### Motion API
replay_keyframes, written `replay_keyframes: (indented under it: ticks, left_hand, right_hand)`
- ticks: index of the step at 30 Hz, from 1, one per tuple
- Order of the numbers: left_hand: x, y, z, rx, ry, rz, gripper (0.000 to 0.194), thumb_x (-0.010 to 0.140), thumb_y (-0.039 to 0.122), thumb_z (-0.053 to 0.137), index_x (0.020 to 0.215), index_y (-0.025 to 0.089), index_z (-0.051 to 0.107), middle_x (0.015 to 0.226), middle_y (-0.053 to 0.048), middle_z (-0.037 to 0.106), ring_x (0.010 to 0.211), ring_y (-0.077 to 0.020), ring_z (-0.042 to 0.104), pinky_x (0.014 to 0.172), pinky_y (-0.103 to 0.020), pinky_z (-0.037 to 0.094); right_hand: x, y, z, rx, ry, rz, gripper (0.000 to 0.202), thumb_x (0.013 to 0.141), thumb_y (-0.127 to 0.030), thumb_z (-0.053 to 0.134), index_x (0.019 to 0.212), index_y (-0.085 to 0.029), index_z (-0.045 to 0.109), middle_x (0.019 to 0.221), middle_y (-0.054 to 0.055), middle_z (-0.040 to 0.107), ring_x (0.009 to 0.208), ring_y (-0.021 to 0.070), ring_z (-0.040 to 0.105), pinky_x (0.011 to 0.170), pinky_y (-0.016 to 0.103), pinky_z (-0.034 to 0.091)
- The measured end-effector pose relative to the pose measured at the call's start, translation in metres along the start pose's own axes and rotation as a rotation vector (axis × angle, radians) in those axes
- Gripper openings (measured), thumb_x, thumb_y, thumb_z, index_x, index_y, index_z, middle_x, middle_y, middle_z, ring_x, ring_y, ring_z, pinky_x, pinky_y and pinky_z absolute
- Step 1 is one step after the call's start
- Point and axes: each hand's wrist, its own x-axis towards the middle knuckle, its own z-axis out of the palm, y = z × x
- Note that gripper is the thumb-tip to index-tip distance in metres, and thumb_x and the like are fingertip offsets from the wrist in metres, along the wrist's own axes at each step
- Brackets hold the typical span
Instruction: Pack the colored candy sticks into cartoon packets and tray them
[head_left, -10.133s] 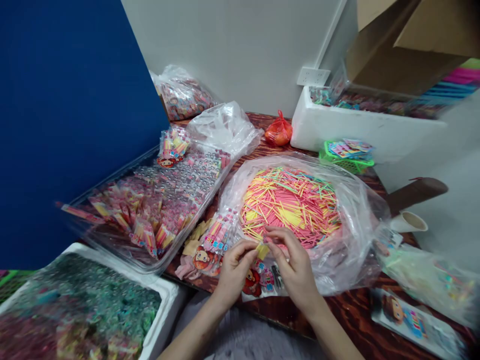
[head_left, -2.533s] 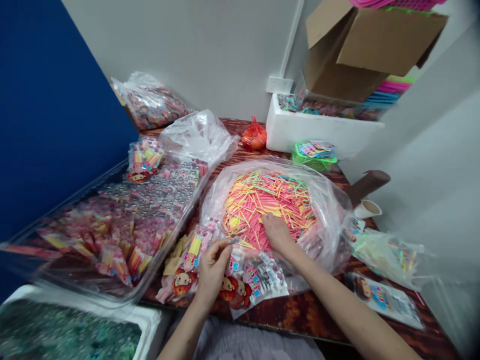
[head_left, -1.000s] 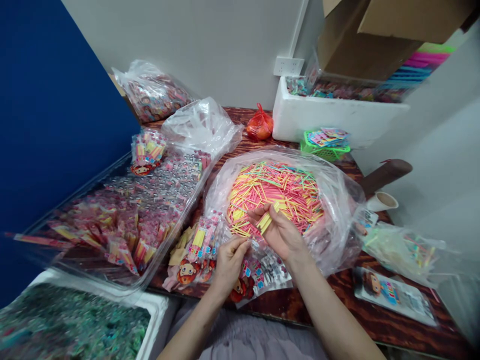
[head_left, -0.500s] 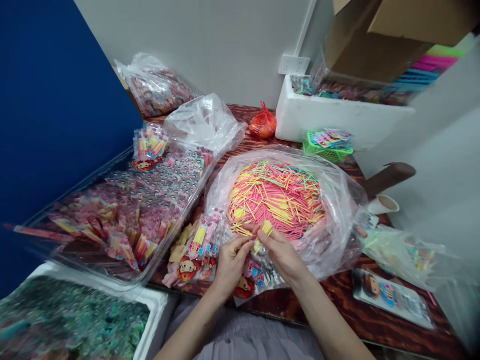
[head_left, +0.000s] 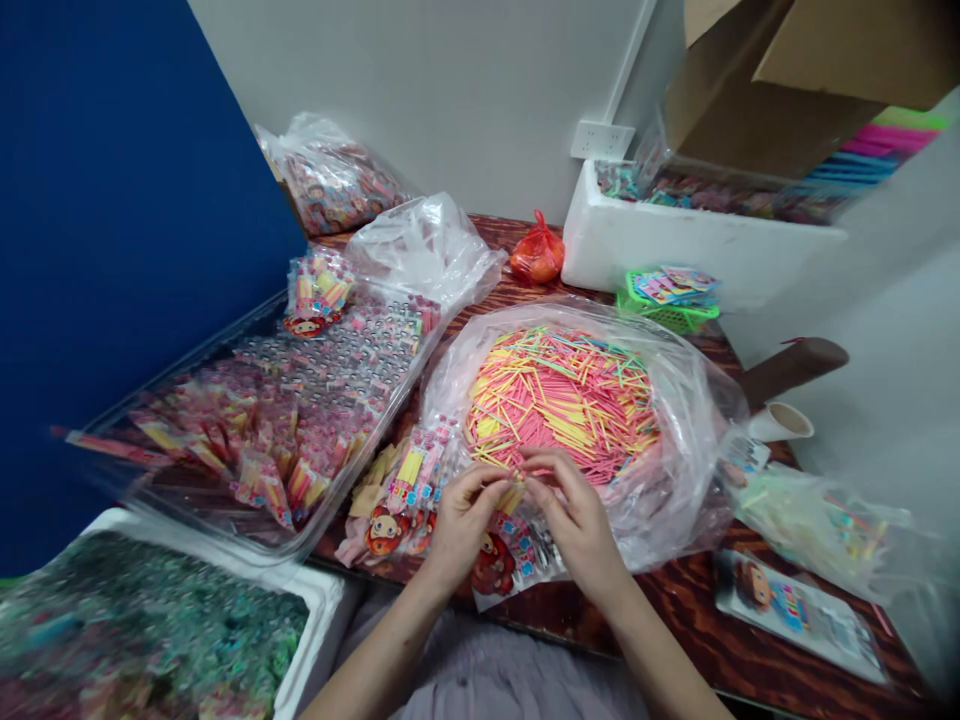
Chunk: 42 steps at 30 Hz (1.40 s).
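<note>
My left hand (head_left: 466,515) and my right hand (head_left: 576,520) meet in front of the big bag, fingertips pinched together. Between them is a small bundle of yellow sticks (head_left: 513,497), partly hidden by the fingers. Both hands seem to grip it, left at one side, right at the other. Just beyond, an open clear plastic bag (head_left: 697,430) holds a heap of thin pink, yellow and green sticks (head_left: 562,400). Below the hands lie printed plastic packets (head_left: 499,565) with a cartoon face. Filled packets (head_left: 409,480) of sticks lie left of my left hand.
On the left stands a clear tray (head_left: 319,535) of small packed bags, with a white foam box (head_left: 322,600) nearer me. Farther back are a red bag (head_left: 538,252), a green basket (head_left: 675,316) and another foam box (head_left: 675,240). A paper cup (head_left: 780,422) is at right.
My right hand's fingers have shifted from around the yellow bundle to a pinch at its top, covering more of it. The whole view has slid slightly rightward.
</note>
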Motion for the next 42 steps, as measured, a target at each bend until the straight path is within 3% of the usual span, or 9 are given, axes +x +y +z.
replay_keyframes:
  ticks: [8,16,20,23,26,28,33,37,42]
  left_hand:
    - [-0.011,0.003,-0.013,-0.073,0.042,-0.091,0.016,0.084,0.028,0.061,0.091,0.017,0.071,0.092,-0.005,0.071,0.088,-0.0176,0.064,0.082,-0.028,0.05]
    - [-0.017,-0.007,-0.033,-0.072,0.118,-0.164,0.018,0.081,0.03,0.063,0.09,0.016,0.07,0.089,-0.005,0.071,0.086,-0.0184,0.065,0.079,-0.028,0.051]
    - [-0.015,-0.001,-0.05,0.119,0.111,-0.072,0.018,0.084,0.032,0.06,0.089,0.018,0.069,0.088,-0.005,0.07,0.085,-0.0189,0.064,0.078,-0.028,0.05]
    - [-0.006,-0.004,-0.068,0.408,0.224,0.056,0.018,0.088,0.034,0.055,0.089,0.019,0.066,0.089,-0.004,0.066,0.086,-0.0192,0.062,0.08,-0.03,0.049]
    - [0.009,-0.022,-0.081,0.725,0.352,0.199,0.019,0.09,0.033,0.05,0.091,0.018,0.062,0.099,-0.007,0.062,0.097,-0.0228,0.059,0.091,-0.038,0.045]
    - [0.02,-0.037,-0.083,0.925,0.391,0.273,0.019,0.091,0.031,0.047,0.089,0.017,0.061,0.106,-0.011,0.061,0.103,-0.0264,0.056,0.096,-0.044,0.042]
    - [0.032,-0.05,-0.079,1.021,0.445,0.292,0.028,0.094,0.028,0.041,0.11,0.013,0.058,0.115,-0.017,0.059,0.111,-0.0287,0.054,0.098,-0.046,0.042]
    - [0.027,-0.041,-0.079,0.999,0.426,0.217,0.047,0.094,0.03,0.041,0.138,0.014,0.04,0.129,-0.018,0.055,0.12,-0.0311,0.052,0.102,-0.049,0.04]
    - [0.019,-0.029,-0.076,1.024,0.387,0.22,0.057,0.092,0.038,0.046,0.142,0.014,0.035,0.136,-0.019,0.05,0.127,-0.0336,0.046,0.106,-0.051,0.036]
  right_hand:
    - [0.003,-0.001,0.019,-0.052,-0.053,-0.06,0.014,0.092,-0.024,0.055,0.099,-0.028,0.067,0.117,0.006,0.06,0.113,0.0243,0.052,0.097,0.038,0.039]
    - [0.005,-0.002,0.035,-0.003,-0.244,0.003,0.017,0.087,-0.021,0.061,0.1,-0.027,0.07,0.116,0.005,0.062,0.114,0.0237,0.053,0.1,0.04,0.038]
    - [0.004,0.003,0.031,0.321,-0.339,0.116,0.027,0.087,-0.026,0.062,0.114,-0.029,0.067,0.121,0.004,0.064,0.116,0.021,0.055,0.099,0.036,0.04]
    - [0.011,0.027,0.011,0.389,-0.166,0.223,0.023,0.088,-0.029,0.059,0.109,-0.026,0.068,0.108,0.004,0.07,0.103,0.0209,0.062,0.086,0.033,0.046]
    - [0.028,0.063,-0.022,-0.024,0.131,0.148,0.015,0.088,-0.023,0.055,0.092,-0.022,0.069,0.093,0.005,0.07,0.091,0.0215,0.061,0.084,0.035,0.045]
    - [0.041,0.086,-0.042,-0.434,0.217,0.077,0.019,0.089,-0.016,0.049,0.092,-0.019,0.068,0.094,0.008,0.067,0.095,0.0237,0.057,0.088,0.037,0.042]
    - [0.068,0.112,-0.057,-1.223,0.02,0.026,0.025,0.088,-0.009,0.047,0.107,-0.014,0.062,0.107,0.016,0.061,0.103,0.0286,0.047,0.086,0.039,0.036]
    - [0.079,0.111,-0.051,-1.372,-0.089,-0.04,0.022,0.09,-0.01,0.043,0.104,-0.013,0.06,0.103,0.017,0.059,0.098,0.0294,0.047,0.081,0.04,0.035]
    - [0.086,0.114,-0.044,-1.328,-0.12,-0.043,0.024,0.091,-0.008,0.039,0.099,-0.012,0.061,0.099,0.018,0.06,0.094,0.0293,0.048,0.079,0.04,0.034]
